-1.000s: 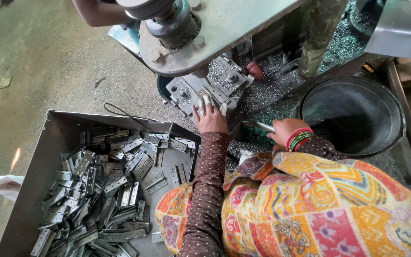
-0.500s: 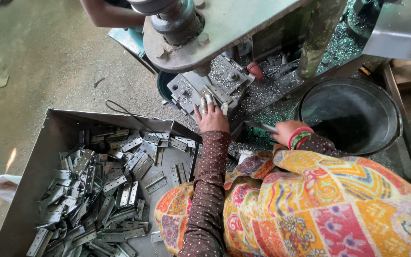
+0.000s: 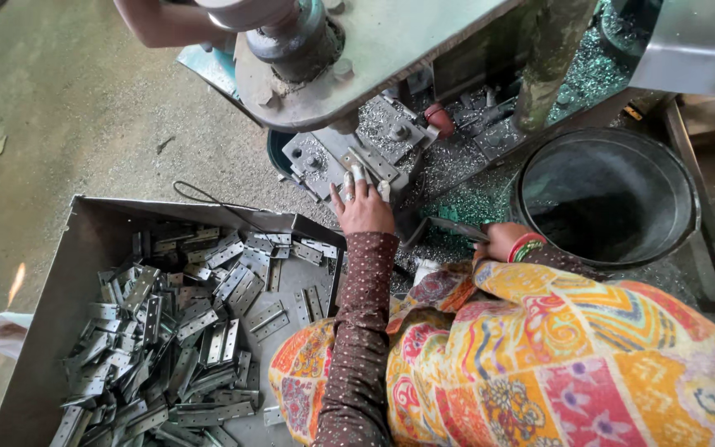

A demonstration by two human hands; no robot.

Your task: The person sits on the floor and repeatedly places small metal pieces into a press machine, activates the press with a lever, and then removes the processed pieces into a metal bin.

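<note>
Left hand (image 3: 363, 207) is pressing fingertips down on a flat metal hinge plate (image 3: 371, 167) in the drill press jig (image 3: 357, 149), plate's long axis running away toward upper left. Right hand (image 3: 500, 241) is pinching a thin metal piece (image 3: 455, 229), nearer the dark bucket (image 3: 614, 199). Spindle tip is sitting hidden behind the press table (image 3: 374, 50).

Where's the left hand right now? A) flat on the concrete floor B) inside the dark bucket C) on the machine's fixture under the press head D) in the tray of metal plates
C: the left hand has its fingers up on the fixture, above the tray, away from the bucket.
</note>
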